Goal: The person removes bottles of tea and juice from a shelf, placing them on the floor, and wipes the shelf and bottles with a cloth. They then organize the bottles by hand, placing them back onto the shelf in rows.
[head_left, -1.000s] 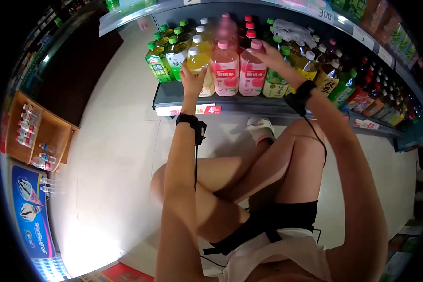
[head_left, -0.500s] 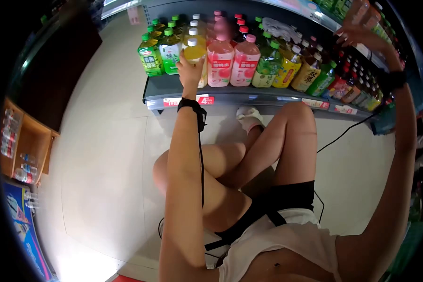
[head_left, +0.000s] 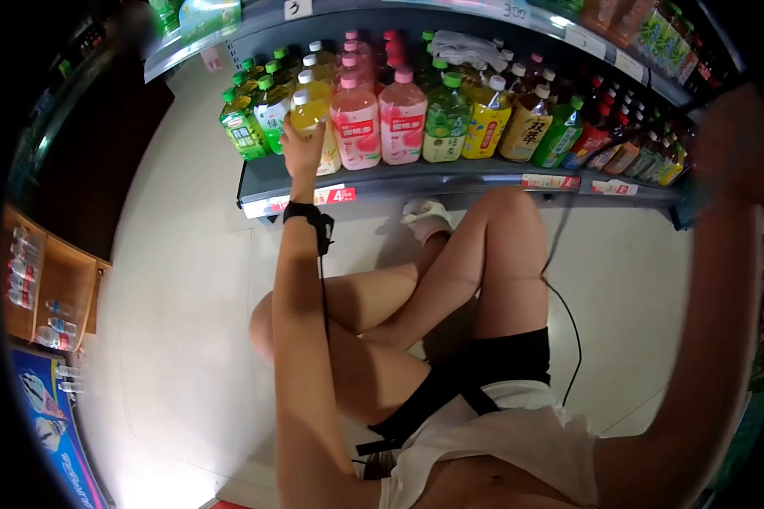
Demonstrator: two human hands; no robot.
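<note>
My left hand [head_left: 304, 153] is wrapped round a yellow bottle with a white cap [head_left: 311, 109] at the front of the lower shelf. Green-capped bottles [head_left: 244, 127] stand to its left, and a pink bottle [head_left: 356, 127] stands just to its right. Another pink bottle [head_left: 402, 123] and a green tea bottle [head_left: 447, 123] come after that. My right hand [head_left: 743, 144] is raised at the far right, dark and smeared, so its fingers cannot be made out.
A grey cloth [head_left: 471, 49] lies on bottles at the shelf's back. The upper shelf [head_left: 450, 10] overhangs them. My crossed legs [head_left: 509, 254] are before the lower shelf edge. A black cable [head_left: 575, 322] hangs at the right. A wooden cabinet [head_left: 68, 267] holds bottles at left.
The view has shifted, so the shelf sits further left. My left hand is still on the yellow bottle. My right hand has moved down and outward from the upper shelf, and is now blurred.
</note>
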